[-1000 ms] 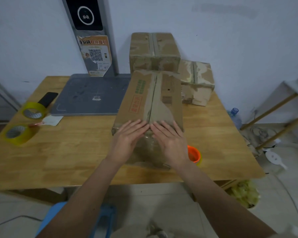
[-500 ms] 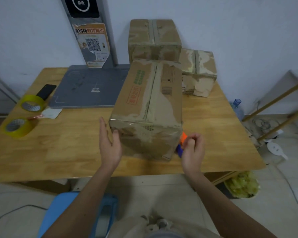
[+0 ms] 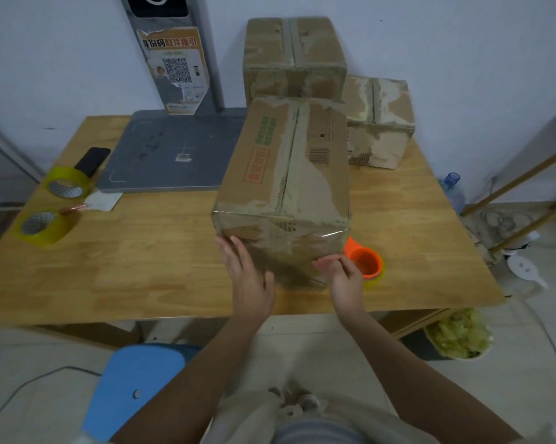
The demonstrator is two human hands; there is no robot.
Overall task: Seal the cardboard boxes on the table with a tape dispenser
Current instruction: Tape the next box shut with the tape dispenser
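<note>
Black phone point(image 3: 91, 160), grey mat point(image 3: 171, 152)

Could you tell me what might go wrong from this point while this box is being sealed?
The nearest box stands close to the table's front edge, so a pull toward the person could tip it off. The orange tape dispenser sits tight beside the box and the right hand, so a sideways shove might knock it.

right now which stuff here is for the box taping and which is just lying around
For the job: front cardboard box, two boxes behind, orange tape dispenser, both yellow tape rolls.
Lying about: black phone, grey board, paper slip.
</note>
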